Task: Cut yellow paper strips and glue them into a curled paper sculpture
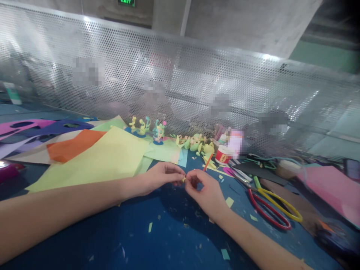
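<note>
Over the blue table my left hand (160, 179) and my right hand (206, 193) meet, fingertips close together. Between them is a small yellow paper piece (183, 179), pinched by both; its shape is mostly hidden by the fingers. Just behind my right hand an orange strip (208, 162) slants up from the table; I cannot tell whether it touches the hand. A large yellow paper sheet (98, 161) lies beyond my left forearm. To the right of my right hand rest scissors (270, 212) with red and yellow handles.
Small paper figures (159, 134) stand at the back, beside a pile of yellow-green paper pieces (197, 141). A red and white tub (222, 154) is at back right, with pink paper (332, 187) farther right. A perforated metal screen (168, 75) borders the table. Paper scraps dot the blue surface.
</note>
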Tool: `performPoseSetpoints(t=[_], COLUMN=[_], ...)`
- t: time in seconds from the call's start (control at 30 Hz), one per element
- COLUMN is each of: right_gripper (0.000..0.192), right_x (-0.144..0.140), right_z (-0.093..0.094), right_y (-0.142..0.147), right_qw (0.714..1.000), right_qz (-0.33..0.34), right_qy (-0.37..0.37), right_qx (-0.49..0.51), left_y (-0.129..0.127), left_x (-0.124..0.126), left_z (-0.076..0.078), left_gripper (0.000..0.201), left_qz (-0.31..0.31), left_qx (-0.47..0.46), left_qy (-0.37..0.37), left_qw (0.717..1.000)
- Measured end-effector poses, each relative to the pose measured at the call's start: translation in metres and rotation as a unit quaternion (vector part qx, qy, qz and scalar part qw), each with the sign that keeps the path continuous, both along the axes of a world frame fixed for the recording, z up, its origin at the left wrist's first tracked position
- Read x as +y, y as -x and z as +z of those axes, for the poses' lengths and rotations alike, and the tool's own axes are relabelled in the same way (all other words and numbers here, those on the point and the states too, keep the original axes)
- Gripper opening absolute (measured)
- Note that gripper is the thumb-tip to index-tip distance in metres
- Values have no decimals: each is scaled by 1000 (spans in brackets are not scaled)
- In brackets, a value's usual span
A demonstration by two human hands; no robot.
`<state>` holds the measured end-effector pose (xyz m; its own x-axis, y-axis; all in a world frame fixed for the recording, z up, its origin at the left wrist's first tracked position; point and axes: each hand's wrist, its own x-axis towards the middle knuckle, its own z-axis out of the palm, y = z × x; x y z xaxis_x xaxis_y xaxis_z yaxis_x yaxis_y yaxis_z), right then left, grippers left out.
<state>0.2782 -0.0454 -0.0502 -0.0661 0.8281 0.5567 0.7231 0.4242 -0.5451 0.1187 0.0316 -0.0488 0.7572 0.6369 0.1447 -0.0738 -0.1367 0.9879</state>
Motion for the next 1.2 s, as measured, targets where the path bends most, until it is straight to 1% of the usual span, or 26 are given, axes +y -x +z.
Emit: performPoseSetpoints(t=[0.3,0.43,0.5,0.6,0.67,0.77,0.9,1.2], right_gripper=[6,6,7,7,5,8,10,9], right_x=[4,2,2,5,7,8,8,7], right_z=[-2,-1,0,-1,-2,-3,-3,-2], right_y=[-2,-1,-2,-4,-5,-6,-5,-5], right_qw=[999,999,1000,999,998,996,994,992], right_qz=[8,7,8,7,8,16,25,37], right_qy=[20,15,10,4,3,13,22,45], right_qx=[42,29,24,41,64,92,101,109], left_y=[-1,0,1,1,1,0,-1,-3], left_x=[2,2,2,2,2,0,0,0], left_z=[-3,-3,-4,-3,-3,-2,-2,-1], left_gripper=[24,23,25,28,27,25,23,17], left_qz=[20,11,1,-6,-3,7,19,45], left_qx=[-14,-11,-16,-35,-47,-59,-60,-28], left_qy=[11,13,28,55,57,51,37,-31], left_qw=[1000,1000,999,998,997,997,997,998])
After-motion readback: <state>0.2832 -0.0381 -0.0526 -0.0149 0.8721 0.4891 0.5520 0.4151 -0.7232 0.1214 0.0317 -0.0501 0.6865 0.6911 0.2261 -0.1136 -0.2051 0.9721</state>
